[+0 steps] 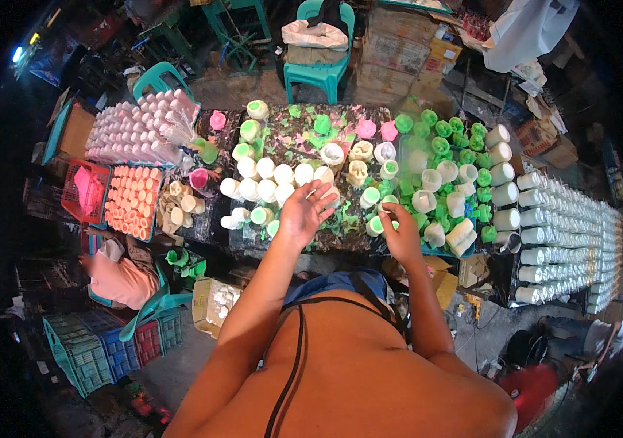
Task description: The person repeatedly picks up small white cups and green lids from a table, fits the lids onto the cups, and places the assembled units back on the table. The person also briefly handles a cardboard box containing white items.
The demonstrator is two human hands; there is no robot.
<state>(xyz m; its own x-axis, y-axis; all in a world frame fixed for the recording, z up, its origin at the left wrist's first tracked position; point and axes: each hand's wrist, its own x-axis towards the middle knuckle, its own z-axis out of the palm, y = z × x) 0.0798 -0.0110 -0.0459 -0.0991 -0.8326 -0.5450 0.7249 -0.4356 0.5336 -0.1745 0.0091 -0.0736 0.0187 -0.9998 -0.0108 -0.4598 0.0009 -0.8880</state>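
My left hand point(306, 214) is open, palm turned up and fingers spread, beside a group of white plaster-like cylinders point(266, 169) on the work table. Its fingertips come near one white cylinder point(324, 174); I cannot tell whether they touch it. My right hand point(402, 235) has its thumb and fingers drawn together close to a white cylinder with a green top point(375, 225). What lies in that pinch, if anything, is too small to make out. Another green-topped cylinder point(370, 196) stands just beyond.
Green rubbery moulds point(440, 145) and hollow white cups point(424, 201) crowd a tray to the right. Rows of white cylinders point(545, 237) stand farther right. At left are pinkish pieces point(134, 198) in a tray and a pink basket point(85, 191). Another person point(125, 279) sits lower left.
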